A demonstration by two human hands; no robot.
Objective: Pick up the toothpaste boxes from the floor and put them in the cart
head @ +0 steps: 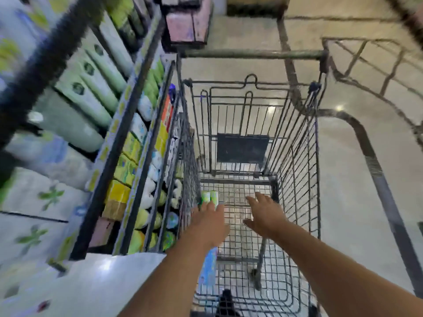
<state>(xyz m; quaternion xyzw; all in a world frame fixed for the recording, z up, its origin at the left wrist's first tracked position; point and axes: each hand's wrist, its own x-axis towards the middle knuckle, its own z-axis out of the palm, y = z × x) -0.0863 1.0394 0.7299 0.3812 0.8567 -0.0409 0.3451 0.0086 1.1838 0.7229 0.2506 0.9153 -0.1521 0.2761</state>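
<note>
I look down into a wire shopping cart (297,156). Green and white toothpaste boxes (209,197) lie against the cart's left wall, and their ends show just beyond my left fingertips. A blue and green box (208,267) shows under my left wrist, along the same wall. My left hand (209,223) reaches into the cart over these boxes with its fingers stretched forward. My right hand (263,213) hovers over the cart's wire floor, fingers spread, holding nothing.
Store shelves (128,143) packed with boxes and tubes stand tight against the cart's left side. The cart handle (251,53) is at the far end, with the folded child seat flap (242,148) below it. Tiled floor (354,179) lies to the right, and another wire cart (375,65) stands at the upper right.
</note>
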